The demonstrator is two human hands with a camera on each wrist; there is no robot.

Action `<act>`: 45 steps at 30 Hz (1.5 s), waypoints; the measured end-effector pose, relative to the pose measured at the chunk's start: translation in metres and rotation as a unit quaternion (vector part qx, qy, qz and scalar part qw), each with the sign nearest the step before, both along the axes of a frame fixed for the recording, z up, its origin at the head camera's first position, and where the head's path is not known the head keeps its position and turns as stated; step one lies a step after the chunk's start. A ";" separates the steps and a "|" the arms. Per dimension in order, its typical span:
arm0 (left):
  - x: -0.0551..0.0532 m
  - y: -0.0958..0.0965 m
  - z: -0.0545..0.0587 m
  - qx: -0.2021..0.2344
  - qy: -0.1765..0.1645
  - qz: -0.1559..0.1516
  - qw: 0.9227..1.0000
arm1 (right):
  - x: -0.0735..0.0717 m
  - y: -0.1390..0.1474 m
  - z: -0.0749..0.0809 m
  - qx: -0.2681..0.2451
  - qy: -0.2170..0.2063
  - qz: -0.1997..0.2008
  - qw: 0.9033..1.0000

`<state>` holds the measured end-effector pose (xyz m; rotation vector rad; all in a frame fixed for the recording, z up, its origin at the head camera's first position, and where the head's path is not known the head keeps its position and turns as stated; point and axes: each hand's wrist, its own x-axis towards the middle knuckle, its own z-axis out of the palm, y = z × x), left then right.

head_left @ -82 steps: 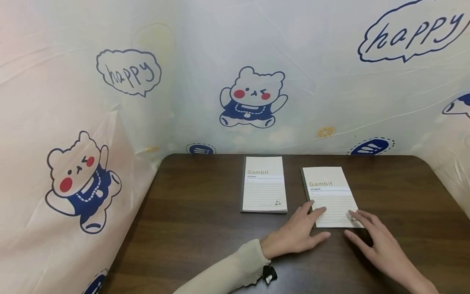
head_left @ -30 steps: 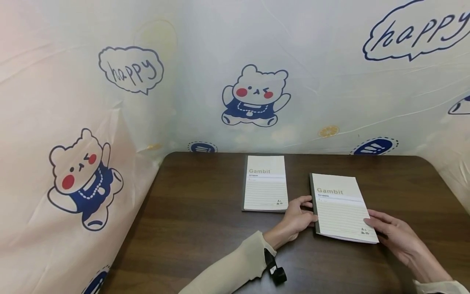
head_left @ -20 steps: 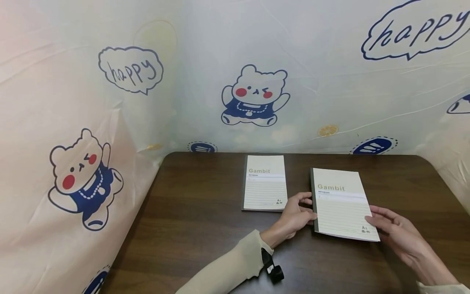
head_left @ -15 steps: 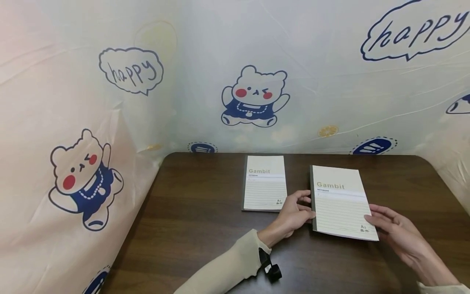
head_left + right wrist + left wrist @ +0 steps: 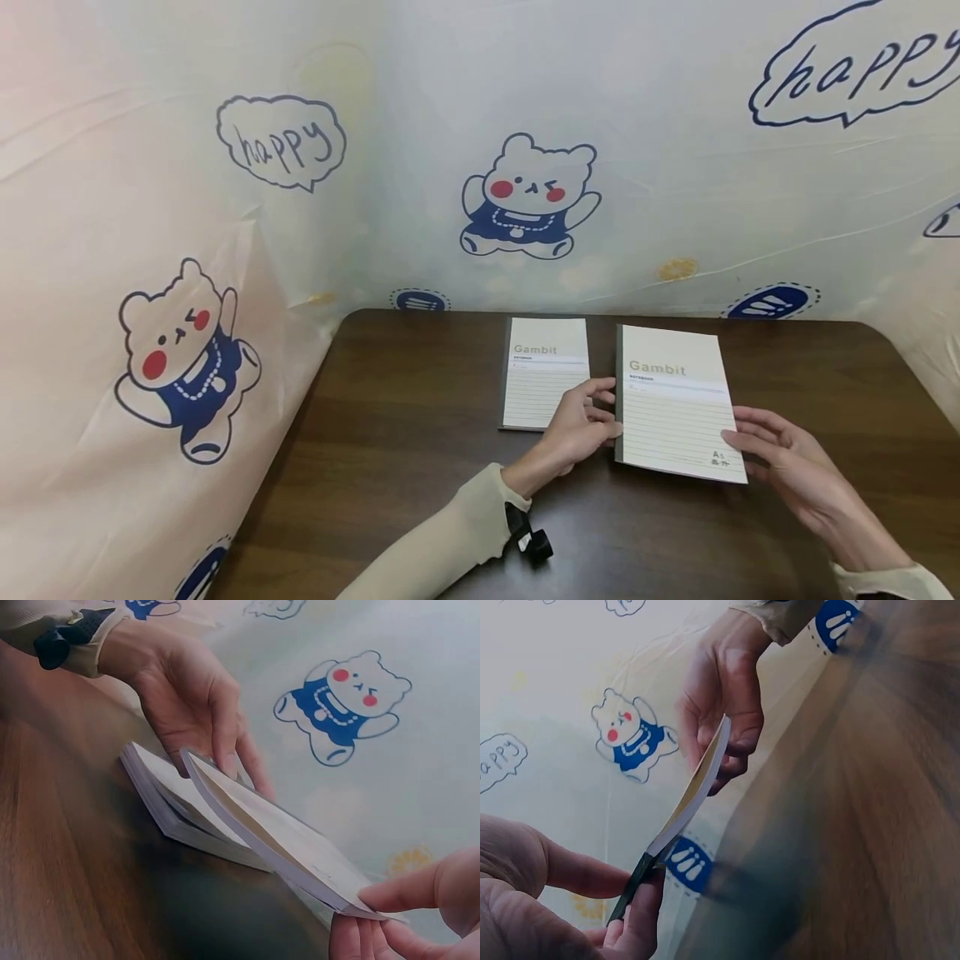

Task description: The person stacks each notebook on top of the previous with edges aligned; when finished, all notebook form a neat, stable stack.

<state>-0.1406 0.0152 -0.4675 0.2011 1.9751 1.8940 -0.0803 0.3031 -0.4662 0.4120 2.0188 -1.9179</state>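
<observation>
Both hands hold one cream-white notebook (image 5: 671, 408) with a dark spine and "Gambit" on its cover. My left hand (image 5: 573, 429) pinches the spine side, thumb on top. On the opposite side, my right hand (image 5: 791, 458) grips the lower right edge between thumb and fingers. In both wrist views the held notebook (image 5: 694, 791) is raised off the table and slightly bowed. A matching notebook (image 5: 543, 383) lies to the left, its lower right corner hidden behind my left hand. The right wrist view shows that lying notebook (image 5: 154, 791) as a thick block of pages, just beyond the raised one.
The dark brown wooden table (image 5: 390, 467) has rounded far corners. A pale curtain (image 5: 420, 167) printed with bears and "happy" bubbles hangs along its back and sides. A small black device (image 5: 531, 537) is strapped at my left wrist.
At first my fingers lay on the notebook on the table; then both hands took its sides and raised it. Since then it has shifted left, towards the lying notebook.
</observation>
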 end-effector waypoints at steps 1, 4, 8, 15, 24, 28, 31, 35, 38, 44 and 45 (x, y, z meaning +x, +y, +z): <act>-0.001 -0.003 0.001 -0.001 0.000 -0.001 1.000 | -0.002 -0.003 0.001 0.004 0.001 0.003 1.000; -0.003 -0.013 0.002 -0.003 -0.001 0.000 1.000 | -0.007 -0.011 0.002 0.016 0.005 0.015 1.000; -0.008 -0.026 0.002 -0.003 0.000 0.003 1.000 | -0.014 -0.022 0.002 0.019 0.011 0.029 0.999; -0.017 -0.049 -0.001 -0.004 -0.001 0.021 1.000 | -0.029 -0.044 0.001 0.011 0.030 0.049 0.998; -0.028 -0.077 -0.006 -0.022 0.000 0.035 0.999 | -0.049 -0.073 -0.005 0.012 0.048 0.069 0.996; -0.032 -0.088 -0.008 -0.039 0.005 0.046 0.998 | -0.057 -0.084 -0.009 0.003 0.057 0.074 0.996; -0.035 -0.096 -0.009 -0.048 0.008 0.053 0.997 | -0.062 -0.092 -0.012 0.003 0.058 0.073 0.996; -0.039 -0.105 -0.010 -0.059 0.009 0.062 0.996 | -0.069 -0.102 -0.016 0.004 0.058 0.072 0.996; -0.043 -0.111 -0.011 -0.067 0.008 0.068 0.995 | -0.074 -0.110 -0.018 0.003 0.062 0.071 0.996; -0.051 -0.120 -0.015 -0.086 0.010 0.082 0.993 | -0.085 -0.124 -0.021 0.006 0.069 0.062 0.996; -0.052 -0.122 -0.015 -0.092 0.013 0.084 0.992 | -0.086 -0.126 -0.022 0.009 0.069 0.060 0.996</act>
